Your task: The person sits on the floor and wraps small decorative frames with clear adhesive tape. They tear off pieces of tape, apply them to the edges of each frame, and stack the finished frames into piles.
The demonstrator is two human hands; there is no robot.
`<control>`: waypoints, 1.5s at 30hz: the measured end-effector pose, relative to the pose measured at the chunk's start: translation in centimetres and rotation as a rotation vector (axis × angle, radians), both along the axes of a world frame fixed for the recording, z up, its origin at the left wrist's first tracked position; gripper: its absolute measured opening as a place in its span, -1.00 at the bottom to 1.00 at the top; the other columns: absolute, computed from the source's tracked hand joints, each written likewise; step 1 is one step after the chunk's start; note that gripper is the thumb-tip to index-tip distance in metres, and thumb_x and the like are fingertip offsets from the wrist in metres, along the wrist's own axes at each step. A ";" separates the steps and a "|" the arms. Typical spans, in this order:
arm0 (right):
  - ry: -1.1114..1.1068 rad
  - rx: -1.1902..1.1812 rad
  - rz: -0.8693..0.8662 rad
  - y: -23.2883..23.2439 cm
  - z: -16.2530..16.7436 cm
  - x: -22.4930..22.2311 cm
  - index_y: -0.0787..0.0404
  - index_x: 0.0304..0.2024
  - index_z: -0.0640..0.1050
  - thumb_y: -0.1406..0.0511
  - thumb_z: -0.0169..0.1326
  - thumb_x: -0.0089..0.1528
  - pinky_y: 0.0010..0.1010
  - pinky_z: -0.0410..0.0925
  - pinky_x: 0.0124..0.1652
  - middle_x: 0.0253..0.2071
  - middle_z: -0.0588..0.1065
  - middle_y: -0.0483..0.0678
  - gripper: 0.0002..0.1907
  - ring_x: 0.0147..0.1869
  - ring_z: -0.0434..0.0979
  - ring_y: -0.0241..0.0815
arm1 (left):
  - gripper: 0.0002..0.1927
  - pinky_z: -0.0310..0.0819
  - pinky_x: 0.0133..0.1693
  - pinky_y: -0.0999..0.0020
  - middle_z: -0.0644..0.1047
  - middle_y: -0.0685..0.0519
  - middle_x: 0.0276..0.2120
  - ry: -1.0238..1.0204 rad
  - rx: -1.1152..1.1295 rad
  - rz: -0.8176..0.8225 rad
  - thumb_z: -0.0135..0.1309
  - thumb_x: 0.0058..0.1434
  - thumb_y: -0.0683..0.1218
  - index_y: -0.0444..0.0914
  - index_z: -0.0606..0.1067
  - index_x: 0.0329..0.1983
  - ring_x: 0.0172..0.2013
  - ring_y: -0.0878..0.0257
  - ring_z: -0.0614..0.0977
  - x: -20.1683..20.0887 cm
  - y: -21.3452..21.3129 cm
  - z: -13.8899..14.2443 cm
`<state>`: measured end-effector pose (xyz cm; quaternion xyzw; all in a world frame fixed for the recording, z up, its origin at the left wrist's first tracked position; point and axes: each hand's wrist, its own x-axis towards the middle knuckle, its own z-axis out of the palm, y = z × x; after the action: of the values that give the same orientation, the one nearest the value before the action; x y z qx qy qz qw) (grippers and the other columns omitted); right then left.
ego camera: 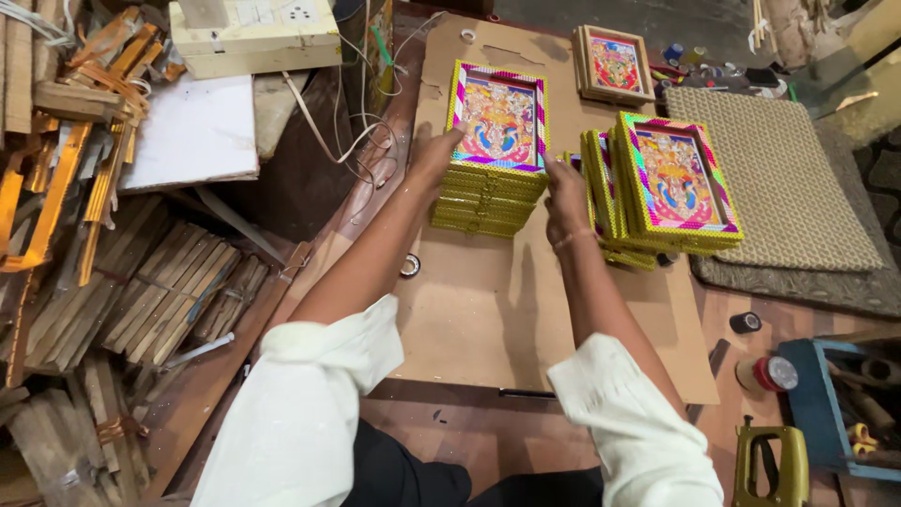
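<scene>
A stack of yellow picture frames (488, 192) stands on a brown board (488, 310), its top frame showing a colourful picture with a striped pink border. My left hand (434, 150) rests flat against the stack's left side, fingers spread. My right hand (566, 192) presses the stack's right side, between it and a second pile of similar frames (671, 183). Some frames in that second pile stand on edge at its left. A single brown-bordered frame (615, 64) lies farther back.
Bundles of wooden strips (160, 300) fill the left. A woven mat (779, 178) lies at the right. Tape rolls (768, 373), a small black roll (744, 322) and a yellow-green tool (771, 462) sit at the lower right. A cream switch box (253, 36) is at the top left.
</scene>
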<state>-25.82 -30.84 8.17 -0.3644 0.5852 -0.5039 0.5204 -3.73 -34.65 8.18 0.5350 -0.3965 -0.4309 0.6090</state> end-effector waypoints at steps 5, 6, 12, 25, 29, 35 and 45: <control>0.121 -0.462 -0.114 10.7 -2.4 -5.4 0.43 0.06 0.58 0.33 0.21 0.28 -0.41 0.50 0.01 -0.06 0.59 0.01 -0.65 -0.02 0.61 -0.20 | -0.53 0.53 0.11 0.28 0.62 -0.13 0.02 -0.124 -0.241 0.329 0.11 0.28 -0.05 -0.41 0.44 0.18 0.01 0.09 0.67 0.8 6.9 -1.1; 0.254 -0.530 -0.209 12.2 -3.0 -7.0 0.44 0.01 0.61 0.35 0.21 0.30 -0.45 0.53 0.00 -0.08 0.60 0.02 -0.71 -0.04 0.63 -0.21 | -0.54 0.53 0.12 0.28 0.61 -0.13 0.03 -0.125 -0.264 0.295 0.11 0.30 -0.04 -0.39 0.44 0.19 0.03 0.10 0.67 0.1 8.8 -1.2; 0.214 -0.590 -0.743 10.3 -2.8 -21.6 0.37 0.12 0.44 0.25 0.24 0.32 -0.35 0.45 0.02 -0.01 0.50 -0.08 -0.56 0.04 0.52 -0.23 | -0.44 0.47 0.15 0.23 0.61 -0.11 0.07 -0.097 -0.191 -0.183 0.18 0.26 0.09 -0.32 0.47 0.22 0.09 0.13 0.63 -13.5 14.9 0.3; -0.035 0.009 -0.452 7.7 1.4 -23.5 0.06 -0.10 0.49 0.05 0.22 0.07 -0.12 0.36 -0.25 -0.20 0.52 -0.11 -0.58 -0.22 0.52 -0.08 | 0.17 0.42 0.18 0.15 0.39 -0.40 0.18 0.090 0.346 -0.349 0.31 0.11 0.20 -0.58 -0.09 0.42 0.17 -0.09 0.53 -30.4 6.8 1.5; -0.409 -0.212 -0.648 7.4 0.3 -21.0 0.25 -0.08 0.52 0.23 0.34 0.07 -0.13 0.46 -0.23 -0.19 0.56 -0.02 -0.57 -0.17 0.60 -0.09 | -0.26 0.54 -0.05 0.13 0.56 -0.36 -0.05 0.095 0.354 -0.289 0.29 0.00 -0.02 -0.58 0.36 0.14 -0.10 -0.08 0.64 -30.3 8.1 1.6; -0.780 -0.434 -0.575 6.8 -0.9 -18.9 0.37 0.11 0.54 0.32 0.31 0.17 -0.04 0.48 0.14 0.02 0.58 0.08 -0.52 0.03 0.62 0.03 | -0.50 0.62 -0.16 0.21 0.68 -0.19 -0.20 0.332 0.281 -0.330 0.32 -0.13 -0.20 -0.49 0.58 -0.06 -0.26 0.07 0.72 -29.6 10.8 0.2; -0.792 -0.258 -0.320 24.3 -1.8 -17.9 0.37 0.28 0.37 0.37 0.13 0.15 0.01 0.35 0.29 0.21 0.49 0.17 -0.37 0.28 0.51 0.10 | -0.32 0.44 -0.22 0.19 0.59 -0.04 -0.10 0.579 0.267 -0.478 0.20 0.10 0.34 -0.21 0.52 0.09 -0.14 0.12 0.57 -19.1 17.6 -4.6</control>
<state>-43.70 -6.55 6.33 -0.1101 0.3223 -0.7477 0.5701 -22.86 -17.08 3.54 0.3585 -0.2623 -0.7411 0.5035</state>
